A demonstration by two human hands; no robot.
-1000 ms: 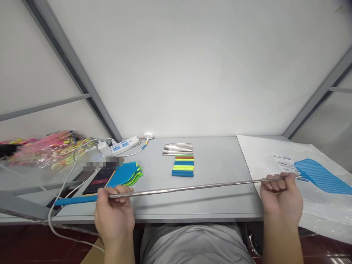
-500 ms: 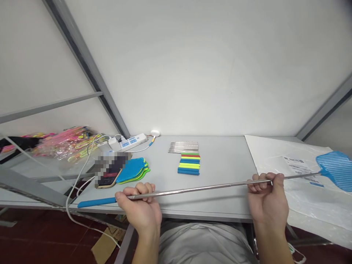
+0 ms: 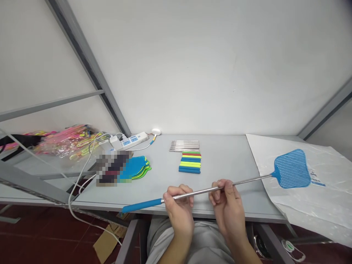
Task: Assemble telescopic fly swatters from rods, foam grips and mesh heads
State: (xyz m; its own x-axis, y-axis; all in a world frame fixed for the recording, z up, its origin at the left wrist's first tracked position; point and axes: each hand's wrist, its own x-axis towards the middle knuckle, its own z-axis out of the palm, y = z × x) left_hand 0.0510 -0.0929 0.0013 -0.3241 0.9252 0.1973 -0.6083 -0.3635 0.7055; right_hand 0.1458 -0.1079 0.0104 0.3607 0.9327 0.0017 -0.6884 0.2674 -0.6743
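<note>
Both my hands grip a telescopic fly swatter [image 3: 249,180] held level above the grey table's [image 3: 220,157] front edge. My left hand [image 3: 179,207] is closed round the metal rod just right of the blue foam handle [image 3: 141,205]. My right hand [image 3: 226,205] is closed round the rod close beside it. The blue mesh head [image 3: 293,168] hangs over a clear plastic bag [image 3: 308,194] at the right.
On the table lie a row of metal rods [image 3: 184,145], a stack of coloured foam grips [image 3: 190,162], stacked swatter heads [image 3: 137,167], a blurred phone [image 3: 111,168] and a power strip [image 3: 132,140]. Pink packaged goods [image 3: 66,141] sit at the left. Cables hang off the left edge.
The rod has become much shorter: my hands have come together from far apart, and the blue head has moved in leftward. The view has shifted slightly.
</note>
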